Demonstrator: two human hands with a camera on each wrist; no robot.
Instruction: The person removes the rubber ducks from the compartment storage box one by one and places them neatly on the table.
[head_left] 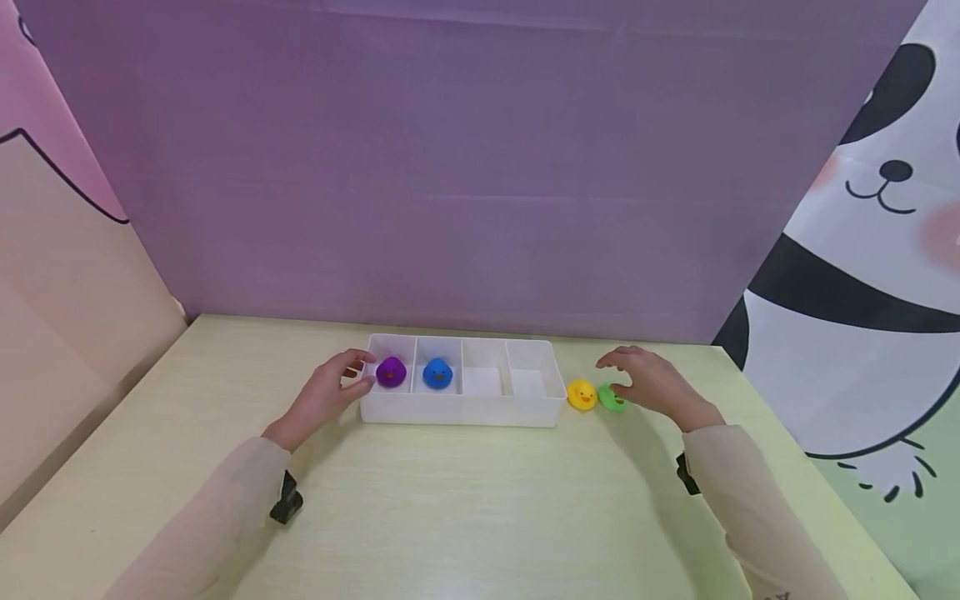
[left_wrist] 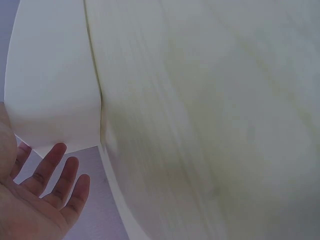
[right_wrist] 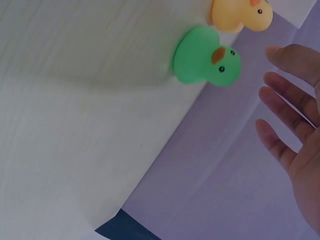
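A white box [head_left: 459, 410] divided into a row of compartments stands toward the back of the table. In its leftmost compartment sits a purple rubber duck [head_left: 391, 372], and a blue rubber duck [head_left: 438, 373] is in the one beside it. My left hand [head_left: 324, 397] is at the box's left end, fingers parted and nothing held. To the right of the box a yellow rubber duck [head_left: 582, 395] and a green rubber duck [right_wrist: 200, 57] stand side by side on the table. My right hand [head_left: 651, 385] hovers by the green duck with thumb and fingers spread, partly covering it in the head view.
The pale wooden table [head_left: 450, 508] meets a purple backdrop [head_left: 465, 183] just behind the box. A panda panel [head_left: 885, 275] rises along the right edge, and a beige and pink panel [head_left: 67, 275] along the left. Each wrist carries a small black camera.
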